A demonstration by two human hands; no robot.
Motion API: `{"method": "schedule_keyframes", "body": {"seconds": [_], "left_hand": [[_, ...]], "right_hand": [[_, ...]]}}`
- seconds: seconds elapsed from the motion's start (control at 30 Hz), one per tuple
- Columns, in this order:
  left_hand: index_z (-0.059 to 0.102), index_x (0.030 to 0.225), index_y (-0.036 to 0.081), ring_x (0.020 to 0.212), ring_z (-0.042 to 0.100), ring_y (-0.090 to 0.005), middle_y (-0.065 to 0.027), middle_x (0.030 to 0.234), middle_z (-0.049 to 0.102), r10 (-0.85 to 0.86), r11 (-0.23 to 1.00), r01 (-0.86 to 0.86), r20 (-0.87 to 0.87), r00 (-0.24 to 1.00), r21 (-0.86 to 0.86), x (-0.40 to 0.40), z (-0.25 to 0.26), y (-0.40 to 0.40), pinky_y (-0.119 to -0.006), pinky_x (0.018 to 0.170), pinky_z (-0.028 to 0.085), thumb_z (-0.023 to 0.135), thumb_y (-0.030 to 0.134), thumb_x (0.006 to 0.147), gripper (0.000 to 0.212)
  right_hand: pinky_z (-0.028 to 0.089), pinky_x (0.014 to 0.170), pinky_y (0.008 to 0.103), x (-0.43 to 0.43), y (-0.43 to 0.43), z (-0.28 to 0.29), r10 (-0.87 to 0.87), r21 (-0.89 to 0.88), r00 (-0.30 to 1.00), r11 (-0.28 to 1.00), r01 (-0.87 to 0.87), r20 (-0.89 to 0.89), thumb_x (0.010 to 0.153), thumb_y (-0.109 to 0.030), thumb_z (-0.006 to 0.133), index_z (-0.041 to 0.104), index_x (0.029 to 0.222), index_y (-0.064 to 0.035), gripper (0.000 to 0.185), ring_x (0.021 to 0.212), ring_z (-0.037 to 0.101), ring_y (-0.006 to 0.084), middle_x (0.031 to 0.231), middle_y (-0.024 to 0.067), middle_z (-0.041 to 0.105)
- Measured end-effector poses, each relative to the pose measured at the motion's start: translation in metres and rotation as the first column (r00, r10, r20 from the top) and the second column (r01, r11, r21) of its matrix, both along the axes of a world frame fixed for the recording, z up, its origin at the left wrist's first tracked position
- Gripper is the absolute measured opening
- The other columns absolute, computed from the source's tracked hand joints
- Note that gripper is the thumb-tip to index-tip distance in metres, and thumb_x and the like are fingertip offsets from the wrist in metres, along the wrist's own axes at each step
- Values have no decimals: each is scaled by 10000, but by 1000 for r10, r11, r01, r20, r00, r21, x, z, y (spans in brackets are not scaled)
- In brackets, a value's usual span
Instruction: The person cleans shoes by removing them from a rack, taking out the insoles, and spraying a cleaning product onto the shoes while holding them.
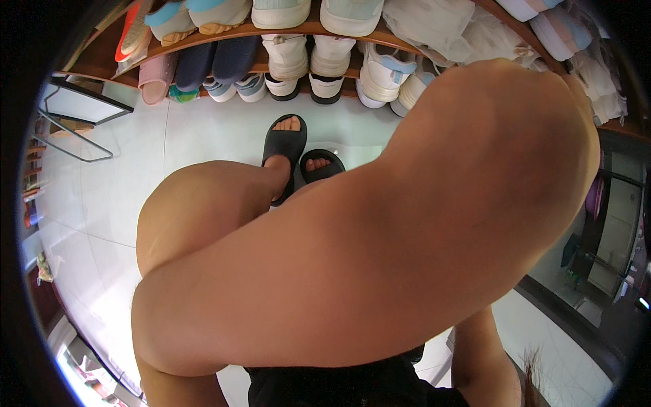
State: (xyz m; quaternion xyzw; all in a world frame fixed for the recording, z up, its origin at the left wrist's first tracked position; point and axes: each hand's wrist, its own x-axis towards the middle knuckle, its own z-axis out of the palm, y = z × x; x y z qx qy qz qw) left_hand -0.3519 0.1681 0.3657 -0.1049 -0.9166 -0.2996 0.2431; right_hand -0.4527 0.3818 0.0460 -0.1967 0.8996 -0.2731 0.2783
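Observation:
Neither of my hands can be made out; my bare bent limbs (325, 274) fill the middle of the head view and hide much of what lies below. Part of another bare limb (483, 356) shows at the lower right, beside black clothing (346, 384). My feet wear black open-toed slides, one (286, 140) farther forward and the other (321, 164) to its right, partly hidden. Ahead of them stands a wooden shoe rack (234, 33) holding white sneakers (287, 56), dark blue slides (235, 58), pink slippers (156, 79) and sneakers with light blue collars (387, 74).
Clear plastic bags (432, 23) lie on the rack's right part. A framed panel (94, 104) and a bent metal frame (76, 137) stand on the tiled floor (101, 203) at the left. Dark-framed glazed panels (610, 224) stand at the right.

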Motion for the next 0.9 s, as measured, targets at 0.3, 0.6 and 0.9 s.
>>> {"method": "schedule_keyframes", "body": {"seconds": [0.3,0.6,0.9], "left_hand": [[603,864,-82,652,674,-249,-144,669,647,-5,1000,5,18,1000,-4,-2,-2,0,-314,587,541,784,14,535,387],[597,869,-87,656,674,-251,-144,667,643,-5,1000,5,10,1000,0,1,-3,-5,-315,585,541,781,12,537,392],[591,875,-93,659,675,-253,-144,666,639,3,1000,-3,6,1000,3,0,-7,-2,-316,583,540,779,9,539,398]], "right_hand": [[394,991,415,-3,-6,-3,22,19,999,1000,-23,31,732,-180,797,492,1315,-33,675,1081,583,266,1088,130,661],[378,1009,430,-7,32,-26,-54,-183,916,973,137,397,736,-179,797,483,1314,-26,676,1092,576,272,1082,133,660],[418,929,401,29,83,-21,-24,-139,650,970,198,760,731,-179,793,508,1275,-28,633,1016,589,255,1049,131,656]]}}
